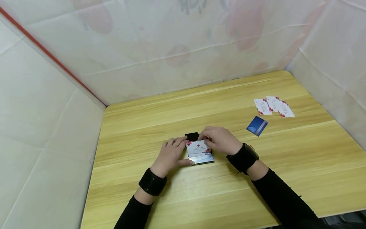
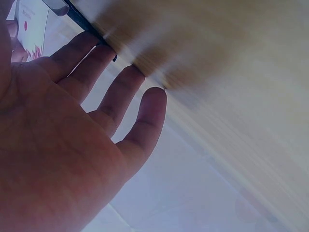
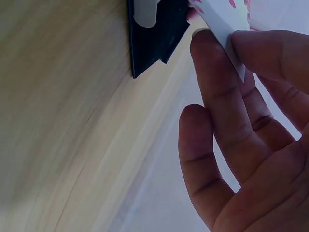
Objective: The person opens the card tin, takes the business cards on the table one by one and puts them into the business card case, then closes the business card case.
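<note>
At table centre, the right hand pinches a floral card over a black card holder; the left hand, fingers straight, steadies the holder's left edge.

Right of card holder: blue card and white cards are lying there.
Left of it: bare table is lying open.

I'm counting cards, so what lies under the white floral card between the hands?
Under the white floral card lies a shiny silver card case with a black flap behind. Both hands cover its sides; its contents are hidden.
</note>
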`<state>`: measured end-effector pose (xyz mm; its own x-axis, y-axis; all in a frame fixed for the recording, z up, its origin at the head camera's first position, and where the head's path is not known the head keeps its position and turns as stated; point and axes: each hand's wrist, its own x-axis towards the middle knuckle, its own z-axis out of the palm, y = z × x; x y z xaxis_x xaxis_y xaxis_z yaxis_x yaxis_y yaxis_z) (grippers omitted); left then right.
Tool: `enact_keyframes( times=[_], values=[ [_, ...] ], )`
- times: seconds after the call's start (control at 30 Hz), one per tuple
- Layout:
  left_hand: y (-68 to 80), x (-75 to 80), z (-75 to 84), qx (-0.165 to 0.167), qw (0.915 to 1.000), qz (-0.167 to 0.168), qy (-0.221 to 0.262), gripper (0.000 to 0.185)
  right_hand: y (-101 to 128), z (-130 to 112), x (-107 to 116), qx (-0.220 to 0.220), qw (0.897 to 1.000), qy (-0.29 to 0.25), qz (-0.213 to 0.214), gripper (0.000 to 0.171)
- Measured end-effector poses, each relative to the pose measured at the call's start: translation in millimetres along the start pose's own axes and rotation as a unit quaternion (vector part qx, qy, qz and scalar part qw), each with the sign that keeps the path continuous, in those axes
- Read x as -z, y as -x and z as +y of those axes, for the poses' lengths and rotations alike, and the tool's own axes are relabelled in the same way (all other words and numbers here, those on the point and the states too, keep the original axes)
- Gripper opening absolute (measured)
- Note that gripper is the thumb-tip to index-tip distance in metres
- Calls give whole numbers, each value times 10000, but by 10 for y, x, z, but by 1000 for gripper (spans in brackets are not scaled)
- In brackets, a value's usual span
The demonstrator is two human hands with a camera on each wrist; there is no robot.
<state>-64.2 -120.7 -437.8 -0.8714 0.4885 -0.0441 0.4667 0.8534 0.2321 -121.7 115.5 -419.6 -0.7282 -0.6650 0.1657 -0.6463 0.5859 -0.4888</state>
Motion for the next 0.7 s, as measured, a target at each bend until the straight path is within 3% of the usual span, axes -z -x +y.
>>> enact_keyframes(
  times=[0.33, 0.7],
  values=[
    [4, 4, 3, 31, 10000, 16, 73, 87, 14, -12, -30, -239, 9982, 147, -532, 20],
    [4, -16, -8, 57, 10000, -14, 38, 87, 14, -37, -47, -249, 9970, 129, -715, 16]
  ],
)
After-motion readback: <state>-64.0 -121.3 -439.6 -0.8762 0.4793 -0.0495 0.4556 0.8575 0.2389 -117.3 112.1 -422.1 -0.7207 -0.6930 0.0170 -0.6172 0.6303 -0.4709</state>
